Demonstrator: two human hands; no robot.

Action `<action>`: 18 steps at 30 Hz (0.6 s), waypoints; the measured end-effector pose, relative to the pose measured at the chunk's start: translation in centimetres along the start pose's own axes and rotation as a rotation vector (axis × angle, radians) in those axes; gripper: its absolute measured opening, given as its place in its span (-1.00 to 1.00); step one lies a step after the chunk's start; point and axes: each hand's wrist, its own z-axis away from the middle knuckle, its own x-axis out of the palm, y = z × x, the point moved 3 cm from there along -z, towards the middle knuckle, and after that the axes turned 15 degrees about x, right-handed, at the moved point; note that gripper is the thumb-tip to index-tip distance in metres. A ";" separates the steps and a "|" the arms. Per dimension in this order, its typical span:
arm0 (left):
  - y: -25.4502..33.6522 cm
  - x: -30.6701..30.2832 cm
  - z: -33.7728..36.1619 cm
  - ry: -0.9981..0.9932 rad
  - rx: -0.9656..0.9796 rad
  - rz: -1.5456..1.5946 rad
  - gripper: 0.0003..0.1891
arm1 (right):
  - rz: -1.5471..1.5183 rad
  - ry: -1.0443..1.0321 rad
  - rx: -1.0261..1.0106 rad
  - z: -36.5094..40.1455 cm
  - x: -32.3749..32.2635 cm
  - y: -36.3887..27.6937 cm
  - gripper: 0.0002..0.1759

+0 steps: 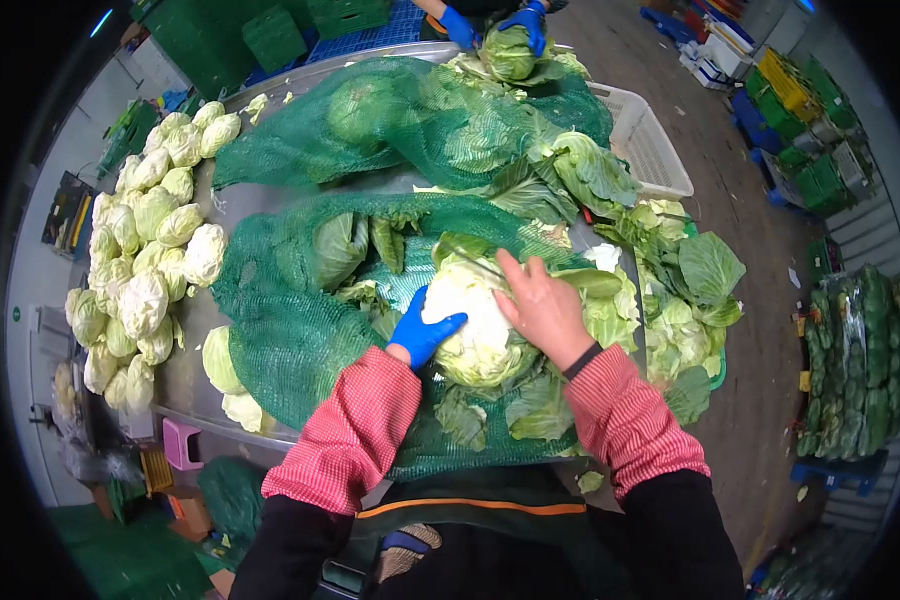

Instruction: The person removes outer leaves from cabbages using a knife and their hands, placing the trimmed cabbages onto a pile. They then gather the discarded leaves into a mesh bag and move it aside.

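Note:
A partly trimmed cabbage (465,310) with a pale, whitish top sits in front of me on a green mesh sack (280,330). My left hand (425,325), in a blue glove, grips its left side with the thumb over the top. On the right, my bare right hand (545,310) is closed at the upper edge of the cabbage. A thin, slightly blurred knife blade (482,266) reaches from its fingers across the cabbage; the handle is hidden. Loose green leaves (535,405) lie around the cabbage, and another green cabbage (340,250) rests behind on the mesh.
Trimmed cabbages (145,270) are piled along the table's left side. To the right, leaves (680,320) heap up at a green container. Across the table, a co-worker's blue-gloved hands (525,25) hold a cabbage near a white crate (650,140). A second mesh sack (320,130) holds cabbages.

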 end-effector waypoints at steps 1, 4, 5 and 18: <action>0.2 0.3 0.4 0.001 0.046 -0.063 -0.01 | 0.019 0.006 -0.067 -0.8 0.5 -0.1 -0.49; 1.7 1.6 1.7 0.022 0.233 -0.209 0.04 | 0.052 0.048 -0.141 -2.6 1.7 -0.1 -0.62; 1.6 2.0 2.3 0.035 0.217 -0.309 0.07 | 0.055 0.024 -0.121 -3.3 2.2 0.1 -0.66; 3.5 -0.4 5.4 -0.065 0.199 -0.120 0.27 | -0.194 -0.089 0.375 -3.0 1.7 5.0 -0.56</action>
